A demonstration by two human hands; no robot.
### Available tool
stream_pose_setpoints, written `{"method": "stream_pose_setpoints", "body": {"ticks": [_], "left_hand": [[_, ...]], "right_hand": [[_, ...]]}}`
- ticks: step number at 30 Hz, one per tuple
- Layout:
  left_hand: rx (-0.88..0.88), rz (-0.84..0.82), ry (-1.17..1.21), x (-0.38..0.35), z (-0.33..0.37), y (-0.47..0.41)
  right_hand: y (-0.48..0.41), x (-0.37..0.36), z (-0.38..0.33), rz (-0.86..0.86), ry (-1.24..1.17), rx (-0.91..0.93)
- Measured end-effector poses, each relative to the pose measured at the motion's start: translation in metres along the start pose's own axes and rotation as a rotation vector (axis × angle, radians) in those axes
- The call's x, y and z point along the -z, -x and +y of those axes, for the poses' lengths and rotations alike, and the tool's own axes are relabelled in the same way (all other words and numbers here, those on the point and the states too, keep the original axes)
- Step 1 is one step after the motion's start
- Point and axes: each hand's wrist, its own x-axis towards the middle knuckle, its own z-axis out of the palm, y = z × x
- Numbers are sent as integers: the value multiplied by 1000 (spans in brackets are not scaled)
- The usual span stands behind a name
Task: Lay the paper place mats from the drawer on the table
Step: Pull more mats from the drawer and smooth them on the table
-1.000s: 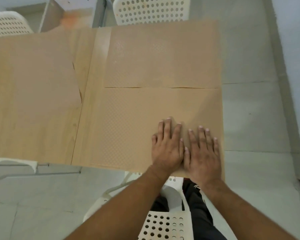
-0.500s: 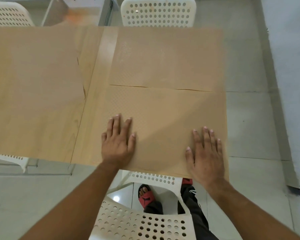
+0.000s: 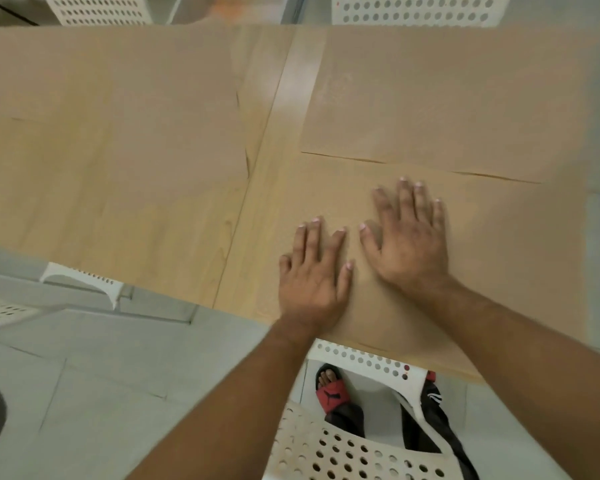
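Brown paper place mats cover a light wooden table point(image 3: 257, 216). The nearest mat point(image 3: 499, 258) lies at the table's near right corner. My left hand point(image 3: 314, 271) and my right hand point(image 3: 409, 237) press flat on it, fingers spread, holding nothing. A second mat point(image 3: 447, 98) lies just beyond it, their edges meeting along a thin line. A third mat point(image 3: 118, 116) covers the left part of the table. The picture is blurred.
A white perforated chair point(image 3: 343, 445) stands under the near table edge by my feet. More white chairs stand at the far side point(image 3: 413, 10), far left point(image 3: 94, 10) and near left point(image 3: 0, 306). Grey tiled floor point(image 3: 84, 393) surrounds the table.
My hands were together, then spread wide across the near mat, and have now come back close together near its middle. The view has shifted to the left.
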Motion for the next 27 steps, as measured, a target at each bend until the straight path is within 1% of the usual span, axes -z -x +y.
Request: {"method": "stream_pose_setpoints", "body": {"ticks": [2, 4, 6, 8, 10, 13, 23, 25, 27], "left_hand": [[-10, -7, 34, 4, -1, -9], [-29, -9, 61, 10, -4, -38], [-17, -29, 63, 15, -2, -75], [6, -15, 39, 12, 5, -89], [18, 34, 18, 1, 14, -73], [-41, 53, 10, -10, 12, -39], [-8, 21, -7, -1, 13, -42], [3, 5, -22, 1, 13, -42], [6, -16, -37, 2, 14, -42]], "right_hand": [[1, -1, 0, 13, 10, 1], [0, -1, -1, 9, -4, -3], [0, -3, -1, 1, -1, -3], [-1, -3, -2, 13, 6, -2], [-2, -3, -2, 18, 0, -8], [-2, -3, -2, -6, -2, 1], [-6, -1, 2, -39, -9, 23], [-4, 1, 17, -38, -21, -14], [3, 6, 48, -34, -26, -113]]}}
